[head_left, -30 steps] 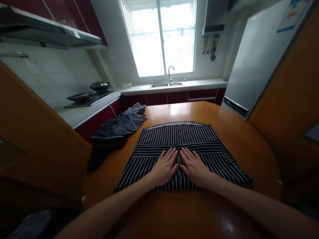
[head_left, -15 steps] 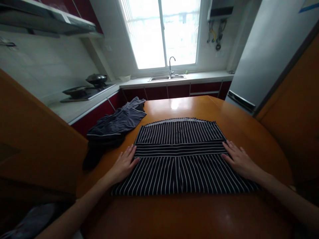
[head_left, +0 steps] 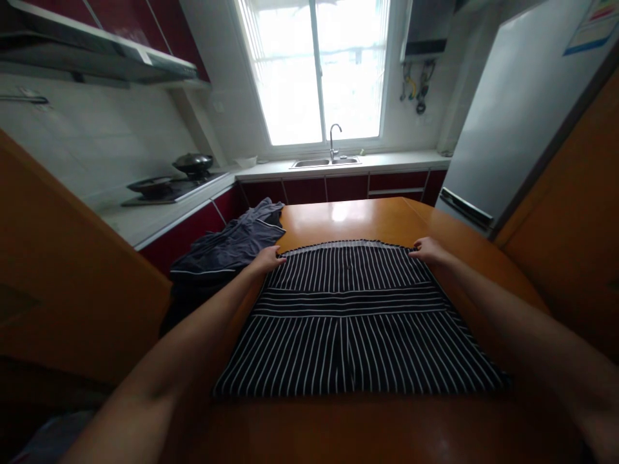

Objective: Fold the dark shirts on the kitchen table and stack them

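Note:
A black garment with white stripes [head_left: 345, 303] lies flat on the wooden table [head_left: 338, 425], with a horizontal striped band across its middle. At its far left corner my left hand [head_left: 267, 259] pinches the edge between thumb and fingers. My right hand [head_left: 429, 250] is closed on the far right corner in the same way. The far edge between the hands curves slightly and shows a paler inner side. To the left of my left hand lies a heap of dark grey clothing [head_left: 227, 248] with white piping.
Beyond the table, a counter holds a sink [head_left: 312, 163] with a tap [head_left: 333, 138] under the window. Pans [head_left: 193, 163] stand on the stove at the left. A tall fridge [head_left: 498, 122] is at the right.
Both hands have moved away from me, from lying flat at the ends of the band to the far corners, where the fingers have closed on the cloth. The view has tilted slightly up.

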The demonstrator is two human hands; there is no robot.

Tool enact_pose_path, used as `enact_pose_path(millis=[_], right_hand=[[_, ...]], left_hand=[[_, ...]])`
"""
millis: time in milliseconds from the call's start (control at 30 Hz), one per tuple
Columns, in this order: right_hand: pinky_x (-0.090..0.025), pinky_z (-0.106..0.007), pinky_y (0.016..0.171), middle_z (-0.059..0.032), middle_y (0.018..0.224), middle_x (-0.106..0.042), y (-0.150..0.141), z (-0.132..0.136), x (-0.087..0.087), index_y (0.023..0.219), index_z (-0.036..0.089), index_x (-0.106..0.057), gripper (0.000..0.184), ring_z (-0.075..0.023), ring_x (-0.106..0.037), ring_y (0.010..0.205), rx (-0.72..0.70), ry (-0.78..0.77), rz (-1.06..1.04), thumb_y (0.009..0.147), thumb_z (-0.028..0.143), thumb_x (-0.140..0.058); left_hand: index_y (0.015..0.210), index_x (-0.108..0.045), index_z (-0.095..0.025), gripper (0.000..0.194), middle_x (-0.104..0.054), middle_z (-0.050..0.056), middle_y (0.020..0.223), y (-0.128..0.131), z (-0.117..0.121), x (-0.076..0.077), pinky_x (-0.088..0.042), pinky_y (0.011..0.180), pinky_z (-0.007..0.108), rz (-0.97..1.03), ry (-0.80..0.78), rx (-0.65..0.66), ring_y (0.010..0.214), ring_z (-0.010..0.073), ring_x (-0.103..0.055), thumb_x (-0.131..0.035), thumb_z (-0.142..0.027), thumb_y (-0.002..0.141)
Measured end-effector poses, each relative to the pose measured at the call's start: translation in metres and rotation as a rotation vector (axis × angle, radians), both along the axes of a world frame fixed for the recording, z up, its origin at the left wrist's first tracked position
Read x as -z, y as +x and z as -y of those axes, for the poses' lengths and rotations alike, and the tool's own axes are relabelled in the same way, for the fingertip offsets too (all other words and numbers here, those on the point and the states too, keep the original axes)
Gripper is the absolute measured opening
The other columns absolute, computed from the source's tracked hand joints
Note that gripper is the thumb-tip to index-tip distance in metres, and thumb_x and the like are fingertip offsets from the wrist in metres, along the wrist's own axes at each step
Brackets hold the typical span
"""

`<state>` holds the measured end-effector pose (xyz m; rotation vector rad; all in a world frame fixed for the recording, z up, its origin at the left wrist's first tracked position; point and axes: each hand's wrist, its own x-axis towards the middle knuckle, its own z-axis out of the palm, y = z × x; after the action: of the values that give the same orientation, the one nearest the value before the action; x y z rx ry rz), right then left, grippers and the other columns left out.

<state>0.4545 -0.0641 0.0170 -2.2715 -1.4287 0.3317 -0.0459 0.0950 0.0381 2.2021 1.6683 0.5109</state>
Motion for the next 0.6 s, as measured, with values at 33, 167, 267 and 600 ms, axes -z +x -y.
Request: enact_pose_path(millis=[33,167,267,600], right_hand=[[-0.053,-0.036,0.092,-0.0195,0.112,-0.073,0.001,-0.005,0.002,0.108,0.006,-0.073,0.05,-0.0312,-0.068,0.108,0.008,0.0,-0.01,0.065,0.028,-0.086],[-0.053,-0.035,0.092,-0.0208,0.116,-0.071,0.007,-0.014,0.006,0.109,0.005,-0.072,0.057,-0.0303,-0.067,0.109,0.026,0.004,-0.072,0.06,0.027,-0.089],[-0.056,-0.032,0.08,-0.0184,0.1,-0.075,0.008,-0.014,0.005,0.1,0.004,-0.074,0.045,-0.0263,-0.071,0.091,0.009,-0.024,-0.151,0.062,0.024,-0.089],[-0.054,-0.033,0.081,-0.0193,0.099,-0.075,-0.005,-0.01,-0.002,0.099,0.003,-0.073,0.029,-0.0252,-0.071,0.087,-0.006,0.017,-0.11,0.076,0.02,-0.076]], left_hand=[[0.111,-0.068,-0.01,0.065,-0.072,0.018,0.115,0.002,-0.005,0.001,-0.047,0.094,0.032,0.005,-0.014,-0.023,0.116,0.0337,-0.063,-0.088,-0.04,0.057],[0.097,-0.07,-0.009,0.062,-0.074,0.014,0.096,0.001,-0.02,0.0,-0.049,0.084,0.032,0.049,-0.081,-0.09,0.101,0.0314,-0.067,-0.091,-0.039,0.048],[0.08,-0.07,-0.011,0.05,-0.073,0.01,0.08,-0.001,-0.025,-0.003,-0.05,0.078,0.033,0.102,-0.152,-0.075,0.088,0.0288,-0.068,-0.092,-0.041,0.047],[0.081,-0.069,-0.011,0.036,-0.071,0.013,0.085,0.009,-0.019,-0.007,-0.051,0.08,0.034,0.067,-0.131,-0.006,0.086,0.0269,-0.066,-0.083,-0.039,0.062]])
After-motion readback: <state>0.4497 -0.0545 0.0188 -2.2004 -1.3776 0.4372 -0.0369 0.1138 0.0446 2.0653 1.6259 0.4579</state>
